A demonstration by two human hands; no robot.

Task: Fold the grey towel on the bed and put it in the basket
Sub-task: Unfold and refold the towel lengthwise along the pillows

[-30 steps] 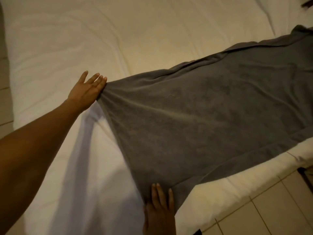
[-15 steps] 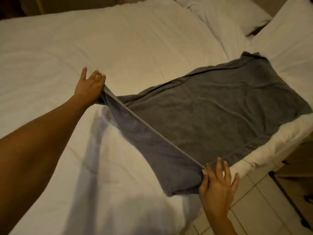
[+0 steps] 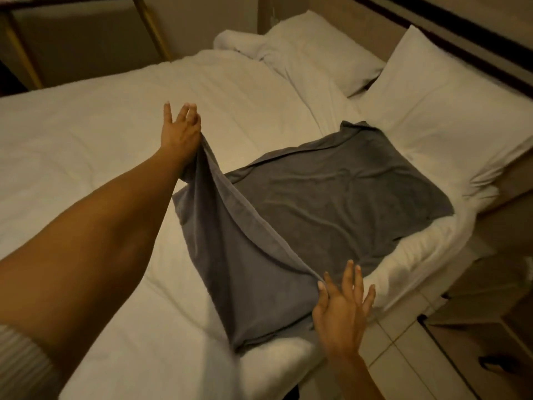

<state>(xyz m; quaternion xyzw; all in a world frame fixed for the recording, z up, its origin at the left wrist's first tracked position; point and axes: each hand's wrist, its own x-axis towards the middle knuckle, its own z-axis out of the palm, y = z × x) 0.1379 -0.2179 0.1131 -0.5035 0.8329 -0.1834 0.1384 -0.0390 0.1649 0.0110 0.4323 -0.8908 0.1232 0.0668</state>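
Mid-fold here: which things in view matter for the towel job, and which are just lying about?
In the job: grey towel; left hand and right hand, each pinching a corner of its lifted end; bed under it. No basket in view.

Lying about: two pillows; nightstand.

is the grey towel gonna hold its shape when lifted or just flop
Likely floppy: the grey towel sags in a curve between the left hand and right hand pinching its corners. Probably light, since fingertip pinches raise it. Its wrinkles suggest it clings to the bed rather than sliding.
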